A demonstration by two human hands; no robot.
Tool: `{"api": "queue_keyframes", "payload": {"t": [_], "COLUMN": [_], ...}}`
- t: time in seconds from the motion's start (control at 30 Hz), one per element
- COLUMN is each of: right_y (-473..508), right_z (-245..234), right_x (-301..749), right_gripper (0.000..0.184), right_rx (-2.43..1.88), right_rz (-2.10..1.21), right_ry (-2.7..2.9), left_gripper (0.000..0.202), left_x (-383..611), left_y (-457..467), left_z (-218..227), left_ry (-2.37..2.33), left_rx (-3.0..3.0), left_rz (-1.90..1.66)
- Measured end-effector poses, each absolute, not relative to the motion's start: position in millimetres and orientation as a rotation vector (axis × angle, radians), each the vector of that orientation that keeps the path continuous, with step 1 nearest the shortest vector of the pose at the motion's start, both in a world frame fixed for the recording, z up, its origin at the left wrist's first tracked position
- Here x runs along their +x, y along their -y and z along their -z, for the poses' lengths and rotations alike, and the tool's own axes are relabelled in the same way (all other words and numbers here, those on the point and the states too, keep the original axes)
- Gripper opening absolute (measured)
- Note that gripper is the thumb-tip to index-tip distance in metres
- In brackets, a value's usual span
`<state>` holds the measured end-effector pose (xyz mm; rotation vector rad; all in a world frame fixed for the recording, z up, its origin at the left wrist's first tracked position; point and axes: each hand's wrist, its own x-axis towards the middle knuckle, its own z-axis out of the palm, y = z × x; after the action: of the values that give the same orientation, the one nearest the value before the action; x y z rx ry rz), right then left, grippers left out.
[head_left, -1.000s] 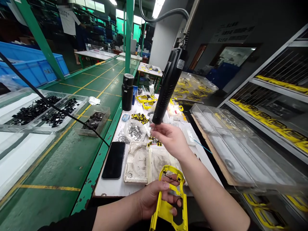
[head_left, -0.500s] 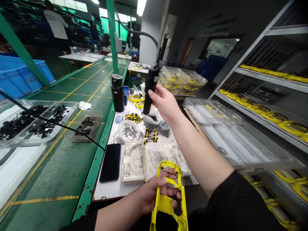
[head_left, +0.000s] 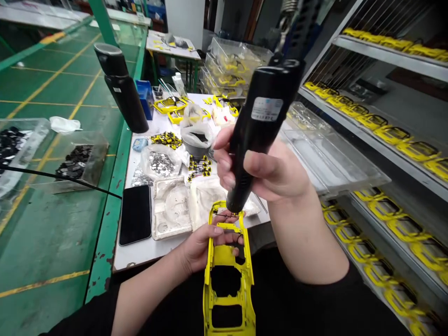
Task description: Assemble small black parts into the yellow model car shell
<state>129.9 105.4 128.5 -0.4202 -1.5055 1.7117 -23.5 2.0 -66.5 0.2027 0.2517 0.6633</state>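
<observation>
My left hand (head_left: pixel 205 245) is closed around the upper part of a yellow plastic frame (head_left: pixel 227 254), which has several openings and hangs low before my body. A thin dark wire or rod runs across the frame's top end. In my right hand (head_left: pixel 276 170) is a black electric screwdriver (head_left: pixel 257 121), hung from a coiled spring above, with a white label on its body. Its nose points down at the top right corner of the frame; the frame hides the exact contact. Behind the frame lie white foam trays (head_left: pixel 172 207).
A black phone (head_left: pixel 135 215) lies on the white table's left. Behind it are a bag of small silver parts (head_left: pixel 161 162), a bag-lined grey tub (head_left: pixel 197 140) and small yellow-black parts (head_left: pixel 166 139). A black flask (head_left: pixel 122 88) stands left. Racks of yellow frames (head_left: pixel 381 126) line the right.
My right hand has pulled the screwdriver down and closer, bringing its nose to the frame's top end. The view has tilted downward, and more of the yellow frame shows.
</observation>
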Motion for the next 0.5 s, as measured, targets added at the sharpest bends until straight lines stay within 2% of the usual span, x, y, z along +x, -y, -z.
{"api": "queue_keyframes", "payload": {"t": [0.1, 0.23, 0.5], "right_y": [-81.8, -60.7, -52.9], "right_z": [-109.0, -87.2, -66.7], "right_x": [142.0, 150.7, 158.5], "right_gripper": [0.042, 0.049, 0.046], "right_rx": [-0.539, -0.656, -0.656], "right_rz": [-1.466, -1.174, -1.050], "right_ry": [1.351, 1.205, 1.097], "left_gripper": [0.059, 0.059, 0.063], "left_x": [-23.5, -22.7, -24.6], "left_y": [-2.0, -2.1, -3.7], "left_z": [63.9, 61.7, 58.0], "left_ry": [-0.239, -0.234, -0.273], "left_rx": [0.205, 0.192, 0.195], "left_rz": [-0.642, -0.663, -0.637]}}
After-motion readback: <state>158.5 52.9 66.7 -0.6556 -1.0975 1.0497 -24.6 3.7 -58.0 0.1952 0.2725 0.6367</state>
